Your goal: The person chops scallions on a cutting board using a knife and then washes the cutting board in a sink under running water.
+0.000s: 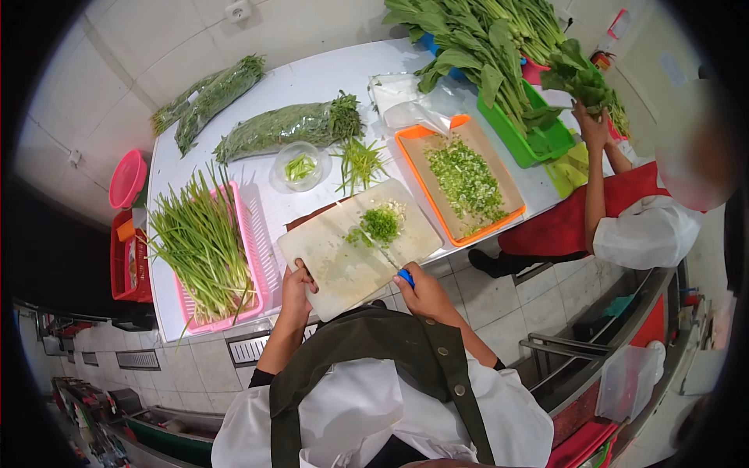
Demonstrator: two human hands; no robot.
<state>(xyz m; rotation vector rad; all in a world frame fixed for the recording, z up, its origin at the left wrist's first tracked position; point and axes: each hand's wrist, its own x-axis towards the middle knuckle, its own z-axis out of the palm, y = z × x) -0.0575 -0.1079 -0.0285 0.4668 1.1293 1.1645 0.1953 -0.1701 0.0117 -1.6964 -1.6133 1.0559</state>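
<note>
My left hand (297,291) grips the handle slot at the near left corner of a white plastic cutting board (333,266). The near part of the board sticks out past the table's front edge. My right hand (424,292) is closed around the blue handle of a knife (405,278), whose blade reaches over the board beside a pile of finely chopped spring onion (380,225). To the right, an orange tray (404,140) lined with brown paper holds more chopped spring onion (465,175). Trimmed green stalks (360,164) lie just behind the board.
On the left stands a pink basket (266,286) of whole spring onions (199,251). Behind are a clear tub (299,169) and plastic-wrapped greens (281,128). At right, a co-worker's hands (594,126) hold leafy greens near a green crate (529,158).
</note>
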